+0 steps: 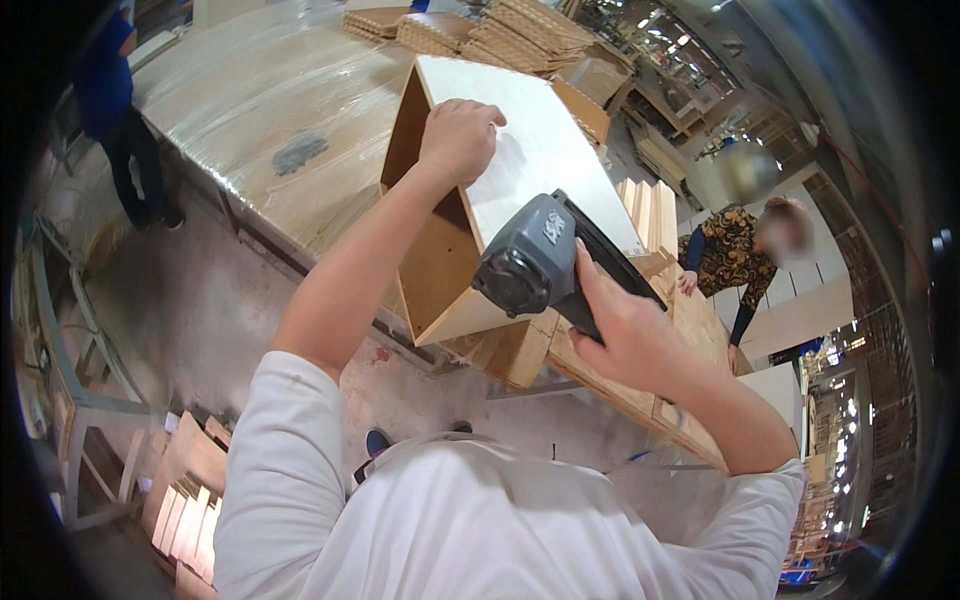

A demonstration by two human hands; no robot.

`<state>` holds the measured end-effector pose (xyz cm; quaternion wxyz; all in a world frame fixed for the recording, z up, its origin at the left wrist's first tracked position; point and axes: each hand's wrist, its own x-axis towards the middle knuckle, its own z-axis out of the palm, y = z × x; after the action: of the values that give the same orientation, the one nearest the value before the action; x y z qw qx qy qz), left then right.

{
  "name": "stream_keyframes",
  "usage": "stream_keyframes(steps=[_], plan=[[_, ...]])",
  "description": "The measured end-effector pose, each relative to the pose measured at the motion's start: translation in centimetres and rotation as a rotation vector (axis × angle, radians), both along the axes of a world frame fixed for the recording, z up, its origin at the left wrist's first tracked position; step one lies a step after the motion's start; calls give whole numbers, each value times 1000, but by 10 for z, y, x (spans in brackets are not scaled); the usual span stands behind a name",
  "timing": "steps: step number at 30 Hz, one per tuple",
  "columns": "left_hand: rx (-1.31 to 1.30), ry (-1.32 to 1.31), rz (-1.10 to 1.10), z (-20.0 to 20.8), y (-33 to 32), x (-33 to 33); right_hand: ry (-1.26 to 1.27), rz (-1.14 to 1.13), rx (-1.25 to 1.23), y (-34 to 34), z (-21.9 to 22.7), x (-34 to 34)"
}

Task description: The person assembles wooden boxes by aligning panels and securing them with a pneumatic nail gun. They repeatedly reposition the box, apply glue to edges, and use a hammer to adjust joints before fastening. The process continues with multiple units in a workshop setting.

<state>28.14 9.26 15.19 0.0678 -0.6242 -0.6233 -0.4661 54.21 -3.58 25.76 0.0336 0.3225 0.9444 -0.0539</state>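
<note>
A box-shaped wooden cabinet (535, 125), open on its left side, rests tilted on the work table, its smooth white panel facing up. My left hand (462, 142) is closed on the panel's left edge near the far corner, fingers bent onto the white face; the thumb is hidden. In my right hand (630, 328) is a dark grey nail gun (530, 258), held by its handle. The gun's body lies over the near edge of the white panel, its long black magazine pointing right. Whether its nose touches the wood is hidden.
A plastic-covered table (285, 95) extends left and away. Stacked wooden parts (520, 38) lie behind the cabinet. Wooden boards (625, 385) form a bench at right, where another person (735, 250) leans in. A second person (115, 110) stands far left, near a metal frame (95, 400).
</note>
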Motion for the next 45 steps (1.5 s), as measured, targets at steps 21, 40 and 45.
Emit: stream_keyframes(steps=[21, 40, 45], plan=[[-78, -58, -49, 7, 0, -1, 647, -558, -771, 21, 114, 40], [-43, -54, -48, 6, 2, 1, 497, -563, -827, 31, 104, 36], [-16, -36, -71, 5, 2, -3, 374, -563, -807, 37, 112, 31]])
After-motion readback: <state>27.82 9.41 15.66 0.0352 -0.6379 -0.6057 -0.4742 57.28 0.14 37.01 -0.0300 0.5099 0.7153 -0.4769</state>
